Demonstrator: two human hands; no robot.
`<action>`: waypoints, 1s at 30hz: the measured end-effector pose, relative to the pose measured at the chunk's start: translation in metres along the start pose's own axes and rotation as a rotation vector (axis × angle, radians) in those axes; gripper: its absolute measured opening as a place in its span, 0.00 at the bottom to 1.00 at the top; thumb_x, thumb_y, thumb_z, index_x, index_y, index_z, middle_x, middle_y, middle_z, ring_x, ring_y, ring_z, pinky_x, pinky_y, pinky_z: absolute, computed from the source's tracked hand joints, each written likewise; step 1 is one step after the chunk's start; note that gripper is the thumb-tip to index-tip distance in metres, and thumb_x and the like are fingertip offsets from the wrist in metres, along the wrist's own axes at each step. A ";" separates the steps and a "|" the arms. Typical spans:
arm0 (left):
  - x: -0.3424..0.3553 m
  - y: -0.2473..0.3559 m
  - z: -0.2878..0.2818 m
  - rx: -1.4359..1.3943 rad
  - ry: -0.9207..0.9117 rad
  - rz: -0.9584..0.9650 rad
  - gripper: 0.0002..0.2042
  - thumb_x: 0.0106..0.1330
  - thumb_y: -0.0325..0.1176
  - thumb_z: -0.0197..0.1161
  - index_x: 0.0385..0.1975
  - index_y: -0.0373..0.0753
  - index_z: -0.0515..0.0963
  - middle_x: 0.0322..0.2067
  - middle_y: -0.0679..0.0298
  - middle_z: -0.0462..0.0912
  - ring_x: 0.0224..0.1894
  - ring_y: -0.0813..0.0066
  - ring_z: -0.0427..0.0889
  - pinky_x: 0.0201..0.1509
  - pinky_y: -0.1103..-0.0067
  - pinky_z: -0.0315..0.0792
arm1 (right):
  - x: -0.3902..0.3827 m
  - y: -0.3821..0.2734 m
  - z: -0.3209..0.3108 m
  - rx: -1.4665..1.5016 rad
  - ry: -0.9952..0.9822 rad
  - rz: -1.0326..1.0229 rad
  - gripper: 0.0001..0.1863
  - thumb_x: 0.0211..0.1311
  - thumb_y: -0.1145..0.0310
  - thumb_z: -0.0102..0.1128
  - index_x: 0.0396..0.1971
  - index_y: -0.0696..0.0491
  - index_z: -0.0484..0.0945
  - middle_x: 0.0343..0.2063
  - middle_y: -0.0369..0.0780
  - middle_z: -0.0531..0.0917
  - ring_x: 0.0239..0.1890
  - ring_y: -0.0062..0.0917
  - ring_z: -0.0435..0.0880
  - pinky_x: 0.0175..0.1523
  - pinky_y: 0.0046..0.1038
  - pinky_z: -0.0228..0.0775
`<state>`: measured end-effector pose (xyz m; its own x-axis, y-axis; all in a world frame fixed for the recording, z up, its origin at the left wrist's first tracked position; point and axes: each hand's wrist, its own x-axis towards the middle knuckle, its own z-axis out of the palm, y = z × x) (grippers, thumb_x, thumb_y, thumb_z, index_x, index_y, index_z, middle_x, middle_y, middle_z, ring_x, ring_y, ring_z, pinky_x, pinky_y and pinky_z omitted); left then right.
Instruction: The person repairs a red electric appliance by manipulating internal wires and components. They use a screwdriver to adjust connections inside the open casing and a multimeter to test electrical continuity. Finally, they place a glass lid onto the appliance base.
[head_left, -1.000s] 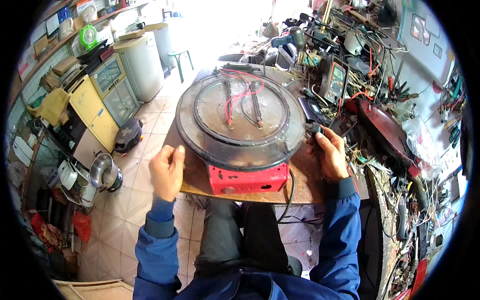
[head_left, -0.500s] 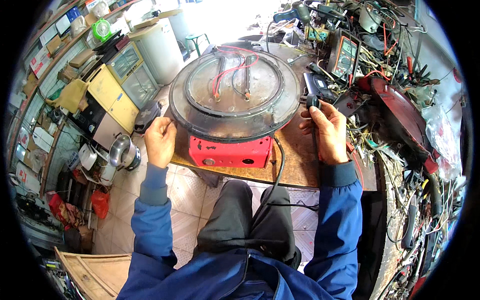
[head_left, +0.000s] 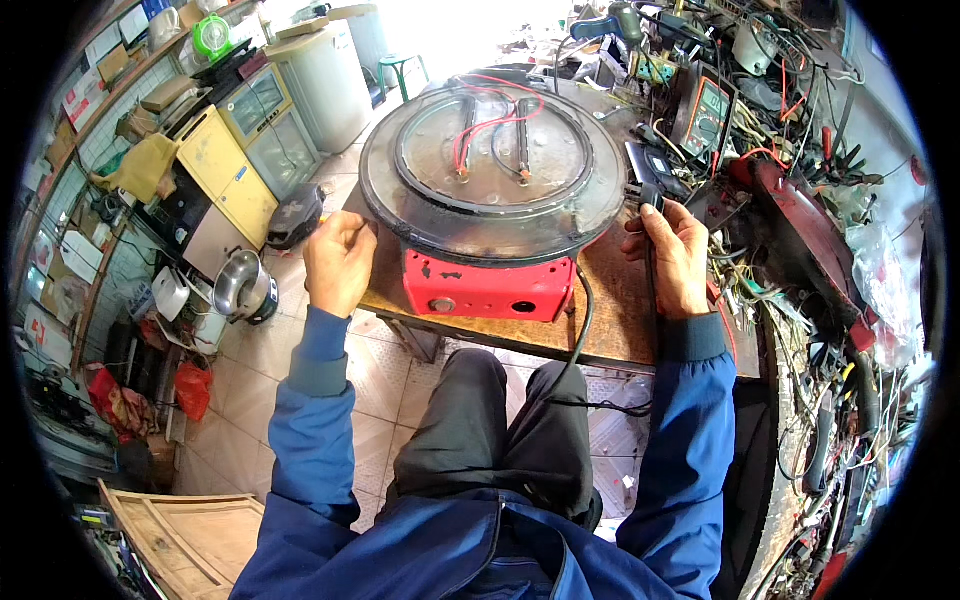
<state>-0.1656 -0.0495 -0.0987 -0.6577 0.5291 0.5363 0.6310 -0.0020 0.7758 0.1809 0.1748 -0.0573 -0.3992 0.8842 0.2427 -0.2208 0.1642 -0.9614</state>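
The left hand (head_left: 338, 262) rests loosely open at the round plate's (head_left: 492, 160) left rim, while the right hand (head_left: 676, 255) grips a black tool (head_left: 648, 185) at the right rim.

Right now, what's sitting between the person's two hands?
In the head view, the red box-shaped appliance with its big round dark plate on top sits between the left hand and right hand, on the wooden table.
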 end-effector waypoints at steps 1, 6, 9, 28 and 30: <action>0.000 0.004 0.001 0.001 -0.007 -0.011 0.04 0.64 0.24 0.66 0.35 0.32 0.80 0.26 0.61 0.86 0.27 0.81 0.81 0.33 0.79 0.74 | 0.000 -0.001 -0.001 -0.016 0.004 -0.003 0.15 0.71 0.66 0.61 0.48 0.63 0.78 0.31 0.41 0.85 0.24 0.22 0.84 0.29 0.24 0.76; -0.001 -0.003 -0.002 0.060 0.015 0.005 0.04 0.63 0.25 0.66 0.34 0.33 0.80 0.24 0.58 0.86 0.25 0.77 0.83 0.32 0.77 0.75 | 0.005 -0.002 0.004 -0.082 0.013 0.027 0.13 0.70 0.65 0.63 0.43 0.61 0.79 0.29 0.39 0.85 0.24 0.20 0.83 0.29 0.23 0.76; -0.001 0.012 0.000 0.090 0.023 -0.001 0.04 0.63 0.26 0.66 0.34 0.33 0.81 0.24 0.57 0.86 0.26 0.74 0.84 0.33 0.75 0.76 | 0.004 -0.005 0.000 -0.057 0.012 0.034 0.12 0.70 0.65 0.64 0.42 0.61 0.80 0.28 0.38 0.84 0.24 0.20 0.83 0.29 0.23 0.76; -0.004 0.013 0.001 0.147 0.013 0.062 0.03 0.63 0.23 0.65 0.32 0.32 0.78 0.23 0.58 0.83 0.24 0.75 0.81 0.32 0.75 0.74 | -0.016 -0.008 -0.009 -1.350 0.126 -0.375 0.19 0.58 0.55 0.70 0.30 0.58 0.83 0.30 0.48 0.84 0.36 0.45 0.84 0.44 0.42 0.77; -0.004 0.013 0.000 0.198 0.021 0.080 0.02 0.63 0.22 0.65 0.32 0.32 0.78 0.23 0.59 0.84 0.25 0.77 0.81 0.31 0.76 0.74 | -0.015 -0.017 -0.009 -1.307 0.099 -0.270 0.19 0.59 0.55 0.69 0.31 0.59 0.83 0.31 0.49 0.84 0.37 0.46 0.84 0.44 0.42 0.77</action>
<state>-0.1548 -0.0516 -0.0907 -0.6091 0.5161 0.6022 0.7489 0.1244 0.6509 0.1983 0.1624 -0.0459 -0.4000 0.7767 0.4865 0.7479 0.5835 -0.3167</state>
